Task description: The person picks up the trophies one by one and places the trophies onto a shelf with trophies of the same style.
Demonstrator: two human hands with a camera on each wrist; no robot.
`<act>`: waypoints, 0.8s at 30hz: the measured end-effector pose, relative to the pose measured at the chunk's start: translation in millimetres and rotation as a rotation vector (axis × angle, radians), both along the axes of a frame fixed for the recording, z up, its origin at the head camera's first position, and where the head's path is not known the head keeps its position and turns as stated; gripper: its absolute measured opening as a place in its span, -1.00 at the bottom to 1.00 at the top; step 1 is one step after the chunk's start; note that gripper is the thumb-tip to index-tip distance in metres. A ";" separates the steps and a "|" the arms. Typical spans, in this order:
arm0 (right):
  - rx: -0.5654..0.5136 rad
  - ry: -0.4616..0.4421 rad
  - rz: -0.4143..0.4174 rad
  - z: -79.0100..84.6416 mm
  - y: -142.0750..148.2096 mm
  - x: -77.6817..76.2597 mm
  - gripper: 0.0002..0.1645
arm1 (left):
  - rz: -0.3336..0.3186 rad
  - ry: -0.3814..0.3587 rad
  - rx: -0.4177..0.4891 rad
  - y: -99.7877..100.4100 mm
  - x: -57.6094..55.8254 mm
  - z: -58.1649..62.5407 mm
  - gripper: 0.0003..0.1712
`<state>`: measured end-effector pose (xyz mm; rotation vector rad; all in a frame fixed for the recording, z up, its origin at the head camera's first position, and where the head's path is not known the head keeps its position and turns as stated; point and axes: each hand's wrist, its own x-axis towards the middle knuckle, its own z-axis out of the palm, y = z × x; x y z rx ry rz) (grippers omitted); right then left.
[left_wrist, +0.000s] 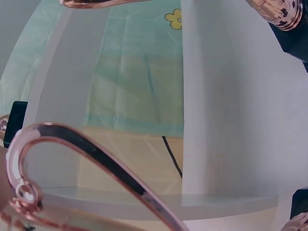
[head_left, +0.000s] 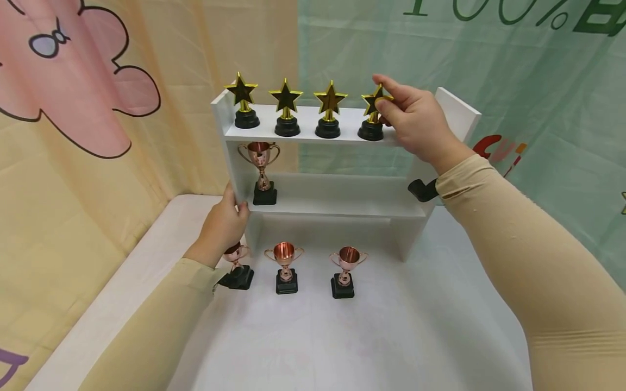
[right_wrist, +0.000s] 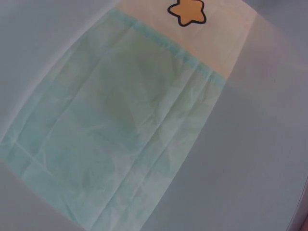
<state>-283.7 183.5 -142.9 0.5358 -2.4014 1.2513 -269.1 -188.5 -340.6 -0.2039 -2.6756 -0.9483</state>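
Note:
My right hand pinches a gold star trophy by its star, thumb in front. Its black round base stands at the right of the top board of a white shelf. Three matching star trophies line up to its left. My left hand grips the shelf's left side panel low down, thumb toward the front. Just below that hand, a rose-gold cup trophy stands partly hidden by the wrist. A curved cup handle looms large in the left wrist view.
One rose-gold cup trophy stands on the middle board at the left. Two more, a cup trophy and another cup trophy, stand on the white table before the shelf. Printed curtains hang behind.

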 end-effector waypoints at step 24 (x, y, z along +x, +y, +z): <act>-0.027 -0.069 -0.013 1.9 -2.4 -1.2 -0.42 | -0.012 0.005 0.004 -0.3 -0.2 -0.1 -0.26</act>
